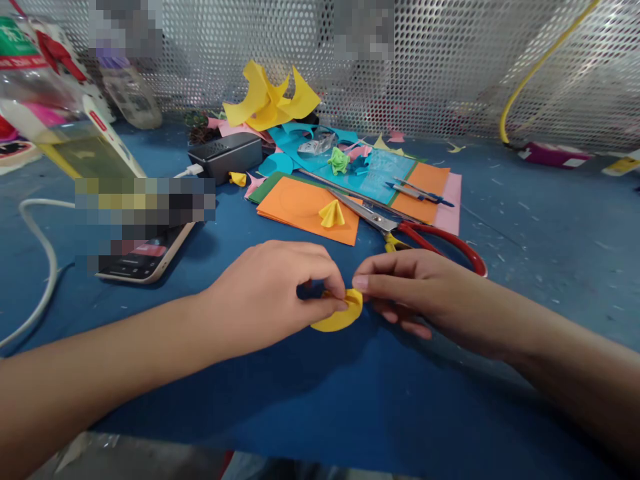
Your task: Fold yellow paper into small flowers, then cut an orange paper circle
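Near the front of the blue table [240, 407], the left hand [273, 290] pinches a yellow paper [334, 324] between thumb and forefinger; the right hand [425, 293], fingertips together, nips its right rim. Uneven pulling could crease or tear the thin, round-edged, folded sheet. Just beyond lie metal scissors [391, 225] with smooth red handles.

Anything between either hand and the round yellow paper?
Nothing visible. The left hand pinches the yellow paper; the right hand has its fingertips at its right edge. The scissors lie beyond, not between.
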Available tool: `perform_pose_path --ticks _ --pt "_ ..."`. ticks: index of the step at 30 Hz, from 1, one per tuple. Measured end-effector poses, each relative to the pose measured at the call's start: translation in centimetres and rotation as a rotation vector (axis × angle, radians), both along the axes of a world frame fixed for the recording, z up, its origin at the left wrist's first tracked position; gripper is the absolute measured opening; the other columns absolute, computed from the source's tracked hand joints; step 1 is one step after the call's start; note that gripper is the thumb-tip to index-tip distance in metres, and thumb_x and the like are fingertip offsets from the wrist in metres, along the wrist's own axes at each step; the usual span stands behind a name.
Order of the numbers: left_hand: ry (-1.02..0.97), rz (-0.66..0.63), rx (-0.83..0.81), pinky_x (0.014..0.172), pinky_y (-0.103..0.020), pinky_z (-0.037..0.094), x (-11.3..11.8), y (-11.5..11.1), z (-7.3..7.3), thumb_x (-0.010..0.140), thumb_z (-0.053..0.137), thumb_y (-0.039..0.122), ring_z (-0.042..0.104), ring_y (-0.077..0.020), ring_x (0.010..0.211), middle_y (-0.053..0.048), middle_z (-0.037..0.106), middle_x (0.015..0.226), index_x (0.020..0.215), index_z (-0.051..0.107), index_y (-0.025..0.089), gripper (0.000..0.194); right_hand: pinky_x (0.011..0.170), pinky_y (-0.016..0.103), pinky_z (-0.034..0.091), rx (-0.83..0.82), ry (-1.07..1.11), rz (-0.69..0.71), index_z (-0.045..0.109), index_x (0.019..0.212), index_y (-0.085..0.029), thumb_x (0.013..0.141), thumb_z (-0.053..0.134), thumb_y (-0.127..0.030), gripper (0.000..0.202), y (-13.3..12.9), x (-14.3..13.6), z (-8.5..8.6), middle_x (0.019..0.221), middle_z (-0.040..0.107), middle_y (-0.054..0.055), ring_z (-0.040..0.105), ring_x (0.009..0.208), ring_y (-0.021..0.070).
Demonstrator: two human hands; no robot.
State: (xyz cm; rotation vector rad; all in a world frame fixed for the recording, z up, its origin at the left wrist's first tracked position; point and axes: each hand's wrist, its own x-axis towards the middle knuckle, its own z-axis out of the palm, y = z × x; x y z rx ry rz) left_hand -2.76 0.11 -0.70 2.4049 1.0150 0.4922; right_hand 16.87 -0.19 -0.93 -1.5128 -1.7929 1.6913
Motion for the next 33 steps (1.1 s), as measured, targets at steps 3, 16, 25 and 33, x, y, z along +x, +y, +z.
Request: perform_pose_path --ticks 3,16,25,33 --pt "0.062 0.028 -0.072 0.063 -0.022 0.04 0.1 0.2 -0.4 0.078 0.059 0.024 0.056 -0.0116 0.075 0.004 0.063 0.082 0.077 0.065 0.022 0.006 0.044 0.02 0.033 0.388 -0.232 0.073 0.06 0.072 -0.019 0.078 0.054 -0.031 0.015 -0.1 -0.1 -0.3 0.058 0.053 -0.004 0.045 0.048 0.0073" --pt "0.093 0.006 -0.028 0.074 -0.029 0.043 0.2 0.3 -1.3 0.079 0.058 0.025 0.055 -0.0161 0.084 0.001 0.063 0.087 0.078 0.066 0.021 0.008 0.067 0.025 0.045 0.986 -0.267 0.409 0.064 0.081 -0.018 0.083 0.053 -0.022 0.012 -0.3 0.4 -0.9 0.085 0.061 0.004 0.058 0.074 0.0133" --pt "0.106 -0.012 -0.054 0.074 -0.027 0.043 -0.2 0.8 -0.8 0.076 0.06 0.021 0.057 -0.0131 0.083 0.003 0.064 0.09 0.077 0.068 0.022 0.009 0.063 0.024 0.045 1.049 -0.252 0.53 0.064 0.084 -0.015 0.088 0.045 -0.021 0.02 0.1 0.7 -1.0 0.085 0.06 0.006 0.058 0.071 0.013" --pt "0.216 -0.104 0.105 0.076 -0.027 0.042 -0.5 0.2 -0.5 0.082 0.054 0.02 0.056 -0.0146 0.087 0.002 0.064 0.096 0.079 0.07 0.023 0.016 0.07 0.025 0.045 0.964 -0.254 0.603 0.063 0.09 -0.016 0.089 0.042 -0.019 0.02 0.5 1.1 -1.0 0.091 0.061 0.007 0.058 0.079 0.014"
